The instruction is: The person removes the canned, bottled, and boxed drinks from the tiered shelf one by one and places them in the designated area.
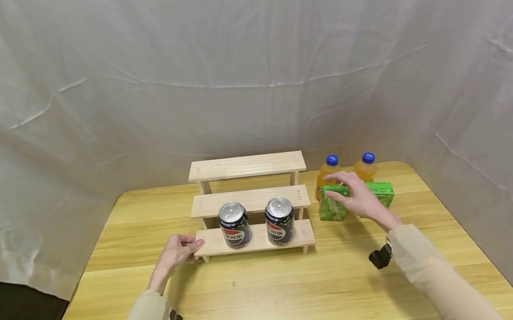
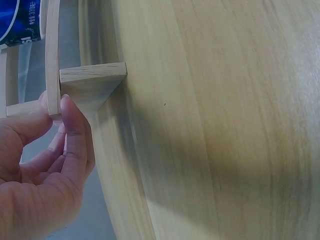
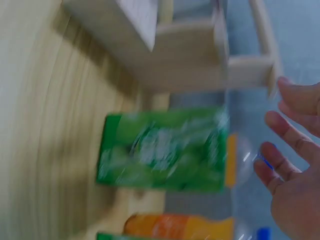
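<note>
Wooden table point(image 1: 265, 308): carries everything here, with the rack at its far side and the drinks just right of it.
Three-step rack point(image 1: 251, 198): stands with its steps running left to right, rising away from the person.
Right hand point(image 1: 359, 198): grasps nothing; thumb and fingers are spread above the left carton, a gap between them in the right wrist view. The step in hand looks like a reach for that carton. The next move seems to call for lowering the hand a little, then closing thumb and fingers on its sides without knocking the bottles behind.
Left hand point(image 1: 177, 251): pinches the left end of the lowest step between thumb and fingers, probably to steady the rack.
Orange drink bottles point(image 1: 324, 175): two, upright behind the cartons, blue caps on top.
Dark cans point(image 1: 280, 224): two, upright and apart on the lowest step, printed fronts toward the person.
Left carton point(image 1: 332, 208): on the table right of the rack, upright, long axis vertical, a broad printed face turned to the near side.
Right carton point(image 1: 383, 195): beside it, also upright, partly hidden by the hand.
</note>
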A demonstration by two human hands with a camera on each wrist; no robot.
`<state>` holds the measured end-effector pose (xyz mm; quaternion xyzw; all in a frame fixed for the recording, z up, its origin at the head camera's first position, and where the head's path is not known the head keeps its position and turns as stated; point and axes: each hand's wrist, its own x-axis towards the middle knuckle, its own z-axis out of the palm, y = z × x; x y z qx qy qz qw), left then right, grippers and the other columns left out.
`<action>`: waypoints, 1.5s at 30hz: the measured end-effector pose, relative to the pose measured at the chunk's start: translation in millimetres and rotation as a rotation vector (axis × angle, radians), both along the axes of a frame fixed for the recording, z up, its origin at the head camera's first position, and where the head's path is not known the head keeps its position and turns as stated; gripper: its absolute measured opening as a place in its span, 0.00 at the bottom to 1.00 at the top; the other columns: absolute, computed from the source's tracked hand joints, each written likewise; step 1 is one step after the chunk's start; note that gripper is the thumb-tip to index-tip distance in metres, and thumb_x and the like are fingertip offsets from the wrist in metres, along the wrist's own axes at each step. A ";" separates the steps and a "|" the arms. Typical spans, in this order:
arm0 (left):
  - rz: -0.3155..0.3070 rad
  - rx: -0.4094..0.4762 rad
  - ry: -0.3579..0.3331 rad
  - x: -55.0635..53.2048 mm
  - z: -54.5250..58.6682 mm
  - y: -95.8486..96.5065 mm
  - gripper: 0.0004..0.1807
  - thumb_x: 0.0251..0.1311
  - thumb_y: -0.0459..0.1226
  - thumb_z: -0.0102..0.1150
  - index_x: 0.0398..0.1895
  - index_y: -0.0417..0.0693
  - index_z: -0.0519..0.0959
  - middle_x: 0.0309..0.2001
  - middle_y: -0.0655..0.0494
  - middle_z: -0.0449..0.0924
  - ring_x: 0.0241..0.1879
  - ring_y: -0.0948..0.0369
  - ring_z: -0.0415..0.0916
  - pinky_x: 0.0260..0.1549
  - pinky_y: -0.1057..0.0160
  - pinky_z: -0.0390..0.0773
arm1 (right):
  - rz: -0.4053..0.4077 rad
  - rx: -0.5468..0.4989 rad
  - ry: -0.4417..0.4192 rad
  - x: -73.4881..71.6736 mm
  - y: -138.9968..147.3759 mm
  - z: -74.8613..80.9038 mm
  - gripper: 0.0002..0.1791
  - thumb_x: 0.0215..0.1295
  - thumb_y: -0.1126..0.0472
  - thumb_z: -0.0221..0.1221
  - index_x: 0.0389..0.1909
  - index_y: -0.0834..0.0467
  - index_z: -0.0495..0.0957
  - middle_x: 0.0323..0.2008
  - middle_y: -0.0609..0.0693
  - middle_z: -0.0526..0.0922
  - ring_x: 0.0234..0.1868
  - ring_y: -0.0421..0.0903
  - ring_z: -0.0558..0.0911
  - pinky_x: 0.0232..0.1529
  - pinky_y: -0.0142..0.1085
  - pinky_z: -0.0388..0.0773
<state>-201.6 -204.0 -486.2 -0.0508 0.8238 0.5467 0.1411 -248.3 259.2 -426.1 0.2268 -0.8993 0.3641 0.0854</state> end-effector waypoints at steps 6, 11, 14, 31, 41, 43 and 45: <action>-0.009 -0.014 0.008 0.8 2.8 -1.3 0.22 0.69 0.34 0.60 0.50 0.17 0.73 0.31 0.51 0.82 0.24 0.66 0.76 0.32 0.67 0.85 | 0.084 -0.062 -0.011 15.9 -35.8 10.5 0.25 0.65 0.62 0.65 0.62 0.64 0.74 0.56 0.63 0.80 0.55 0.59 0.78 0.61 0.60 0.76; -0.007 -0.013 0.005 0.8 3.8 -1.0 0.22 0.69 0.34 0.60 0.51 0.17 0.73 0.31 0.50 0.82 0.24 0.66 0.77 0.32 0.67 0.86 | 0.202 -0.130 -0.140 28.4 -62.2 3.6 0.37 0.61 0.59 0.70 0.69 0.62 0.67 0.65 0.64 0.74 0.66 0.63 0.74 0.69 0.63 0.68; -0.013 -0.006 0.010 1.3 3.0 -0.4 0.21 0.69 0.34 0.60 0.50 0.17 0.74 0.30 0.50 0.82 0.23 0.66 0.77 0.31 0.67 0.86 | 0.230 -0.183 -0.174 32.8 -74.5 -3.1 0.41 0.58 0.61 0.72 0.70 0.63 0.65 0.66 0.64 0.72 0.66 0.64 0.73 0.70 0.63 0.68; -0.041 0.012 0.038 2.5 -0.5 -1.2 0.16 0.69 0.33 0.59 0.44 0.21 0.77 0.28 0.55 0.79 0.24 0.66 0.75 0.31 0.66 0.84 | 0.042 -0.345 -0.178 39.7 -115.0 -30.1 0.43 0.48 0.62 0.77 0.65 0.59 0.66 0.59 0.60 0.78 0.59 0.57 0.80 0.63 0.51 0.77; -0.022 -0.008 0.006 0.6 -1.7 -1.1 0.19 0.69 0.34 0.59 0.47 0.19 0.75 0.30 0.52 0.82 0.24 0.65 0.76 0.32 0.64 0.86 | -0.001 -0.409 -0.119 45.5 -113.6 -28.3 0.41 0.43 0.65 0.80 0.60 0.60 0.71 0.54 0.59 0.82 0.53 0.52 0.83 0.57 0.39 0.80; -0.016 -0.007 0.002 0.2 -2.0 -1.0 0.19 0.69 0.35 0.59 0.48 0.19 0.75 0.30 0.51 0.82 0.24 0.65 0.76 0.33 0.64 0.87 | -0.009 -0.426 -0.093 47.9 -110.3 -26.4 0.41 0.41 0.66 0.80 0.59 0.61 0.72 0.53 0.59 0.83 0.52 0.49 0.83 0.55 0.33 0.81; -0.016 -0.011 0.004 0.2 -2.1 -0.9 0.20 0.70 0.35 0.59 0.48 0.19 0.75 0.31 0.51 0.82 0.24 0.66 0.76 0.34 0.64 0.87 | -0.013 -0.445 -0.072 50.2 -105.8 -23.9 0.41 0.41 0.67 0.80 0.59 0.62 0.73 0.53 0.59 0.83 0.51 0.47 0.82 0.55 0.30 0.80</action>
